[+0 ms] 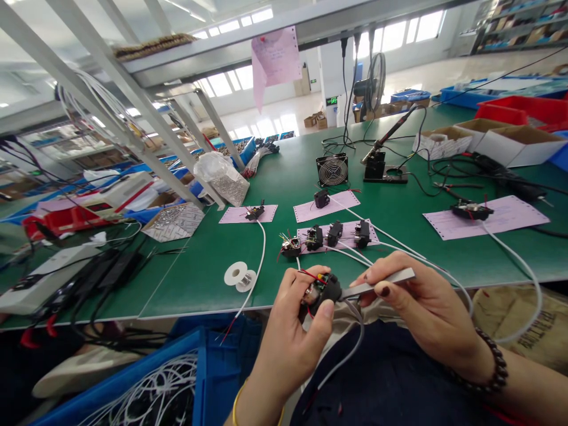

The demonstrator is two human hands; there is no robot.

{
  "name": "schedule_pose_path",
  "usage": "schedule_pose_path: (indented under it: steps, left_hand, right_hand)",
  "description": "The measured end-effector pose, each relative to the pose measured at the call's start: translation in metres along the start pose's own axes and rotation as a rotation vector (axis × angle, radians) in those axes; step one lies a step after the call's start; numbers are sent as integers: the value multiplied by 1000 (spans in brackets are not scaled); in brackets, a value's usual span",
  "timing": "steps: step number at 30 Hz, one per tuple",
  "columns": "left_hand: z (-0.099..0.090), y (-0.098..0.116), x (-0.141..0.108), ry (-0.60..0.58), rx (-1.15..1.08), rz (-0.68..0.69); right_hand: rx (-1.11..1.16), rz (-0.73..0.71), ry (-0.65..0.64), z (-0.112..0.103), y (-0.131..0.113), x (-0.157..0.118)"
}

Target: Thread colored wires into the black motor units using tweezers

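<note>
My left hand is closed around a small black plastic housing with a circuit board and thin red and yellow wires showing on its open side. A white cable hangs from this housing over my lap. Between the thumb and fingers of my right hand is a flat grey metal tool, its narrow end against the housing's right side. Whether it is a pair of tweezers I cannot tell. Just beyond my hands, several similar black housings with white cables stand on a pink sheet.
On the green table are a solder spool, a small fan and a soldering iron in its stand. More housings lie on pink sheets left and right. A blue crate of white cables sits below the front edge.
</note>
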State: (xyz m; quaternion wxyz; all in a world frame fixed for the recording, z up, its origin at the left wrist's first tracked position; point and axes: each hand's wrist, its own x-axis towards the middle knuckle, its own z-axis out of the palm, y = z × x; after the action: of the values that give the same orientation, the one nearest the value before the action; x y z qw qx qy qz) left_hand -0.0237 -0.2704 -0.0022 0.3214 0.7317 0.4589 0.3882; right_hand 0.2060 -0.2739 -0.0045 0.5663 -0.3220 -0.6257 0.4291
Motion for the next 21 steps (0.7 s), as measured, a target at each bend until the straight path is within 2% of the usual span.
schedule_pose_path:
  steps: [5, 8, 11, 15, 18, 21]
  left_hand:
    - [0, 4, -1, -7, -24, -12]
    - [2, 4, -3, 5, -32, -32]
    - [3, 2, -4, 21, -31, -56]
    - [-6, 9, -2, -25, -58, -47]
    - [-18, 24, 4, -87, 19, -56]
    - [-26, 37, 12, -123, 162, -96]
  right_hand:
    - [171, 73, 37, 4, -1, 12]
    - [199, 95, 59, 5, 0, 17]
    - [82, 49, 60, 4, 2, 13]
    - [-192, -126, 105, 3, 5, -6]
    - [-195, -149, 149, 4, 8, -16]
    - [-122, -100, 189, 9, 11, -15]
